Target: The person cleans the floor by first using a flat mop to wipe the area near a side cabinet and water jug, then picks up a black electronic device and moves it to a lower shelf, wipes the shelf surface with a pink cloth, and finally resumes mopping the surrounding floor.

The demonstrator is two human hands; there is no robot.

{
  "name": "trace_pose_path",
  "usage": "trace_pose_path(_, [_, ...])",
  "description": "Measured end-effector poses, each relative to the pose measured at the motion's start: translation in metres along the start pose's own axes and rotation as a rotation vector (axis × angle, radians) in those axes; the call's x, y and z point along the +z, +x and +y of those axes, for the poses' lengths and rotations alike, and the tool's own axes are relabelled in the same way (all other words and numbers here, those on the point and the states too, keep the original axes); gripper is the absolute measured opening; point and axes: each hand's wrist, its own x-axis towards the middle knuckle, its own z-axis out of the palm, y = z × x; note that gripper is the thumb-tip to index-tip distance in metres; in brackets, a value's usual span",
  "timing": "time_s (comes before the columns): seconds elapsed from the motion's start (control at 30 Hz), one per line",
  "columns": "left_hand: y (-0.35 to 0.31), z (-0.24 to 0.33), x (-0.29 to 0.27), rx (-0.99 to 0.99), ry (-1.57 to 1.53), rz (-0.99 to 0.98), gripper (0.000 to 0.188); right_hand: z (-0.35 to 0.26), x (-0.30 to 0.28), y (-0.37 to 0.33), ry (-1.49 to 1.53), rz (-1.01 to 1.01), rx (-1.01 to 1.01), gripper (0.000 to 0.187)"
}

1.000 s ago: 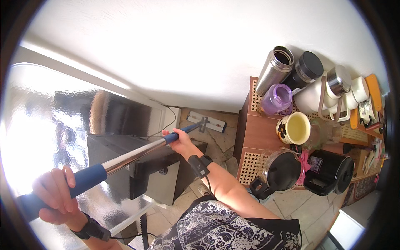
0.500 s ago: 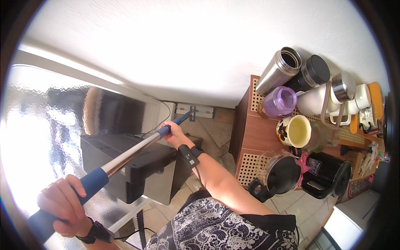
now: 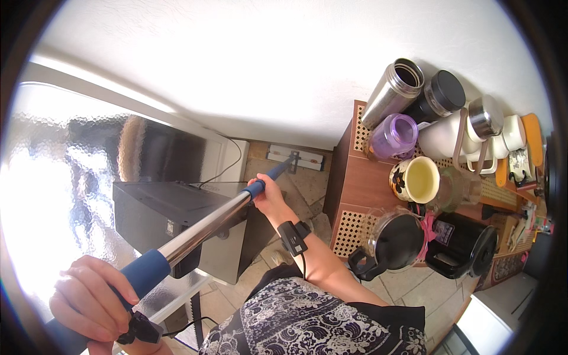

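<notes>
**Ana:** Head camera, looking straight down. How does the mop (image 3: 195,228) lie between the hands?

**Ben:** Its long axis runs from lower left, close to the camera, up and to the right, down toward the floor. The left hand (image 3: 94,305) is wrapped around the blue foam grip (image 3: 139,275) at the near end. The right hand (image 3: 269,198) is closed on the second blue grip farther along the steel pole. Both hands are shut on the shaft, well apart from each other.

**Ana:** And the working end?

**Ben:** The flat mop head (image 3: 296,158) rests on the tiled floor (image 3: 307,183) beside the white wall (image 3: 254,71), beyond the right hand. So the right hand is the nearer one to it, and the left sits at the far end of the handle.

**Ana:** Count things for me.

**Ben:** One mop, two blue grips, two hands, a black band on each wrist. To the left of the pole, one black box-like appliance (image 3: 171,207) on a stand. To the right, a wooden cabinet (image 3: 361,189) carrying one steel flask (image 3: 390,92), one black-lidded flask (image 3: 441,94), one purple jar (image 3: 393,135), one yellow-lined mug (image 3: 417,179), one glass carafe (image 3: 393,239) and one black coffee maker (image 3: 464,242). Farther right the items are too crowded to count.
</notes>
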Motion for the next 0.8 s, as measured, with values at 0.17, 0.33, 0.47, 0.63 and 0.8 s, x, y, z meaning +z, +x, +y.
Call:
trace_pose_path(0.17, [-0.013,0.022,0.004,-0.016,0.062,0.124,0.028,0.015,-0.014,-0.028,-0.016,0.058,0.011,0.019])
trace_pose_path(0.33, [-0.016,0.036,0.011,-0.028,0.047,0.216,0.032,0.033,-0.042,-0.042,-0.012,0.06,0.046,0.018])
trace_pose_path(0.47, [-0.017,0.036,0.015,-0.073,-0.015,0.284,0.032,0.032,-0.044,-0.043,-0.01,0.092,0.038,0.016])
trace_pose_path(0.63, [-0.027,0.046,0.019,-0.064,0.0,0.445,0.032,0.039,-0.023,-0.036,-0.039,0.101,0.042,0.016])
trace_pose_path(0.8, [-0.034,0.035,0.028,-0.037,0.079,0.536,0.036,0.054,0.006,-0.006,-0.093,-0.047,0.144,0.018])
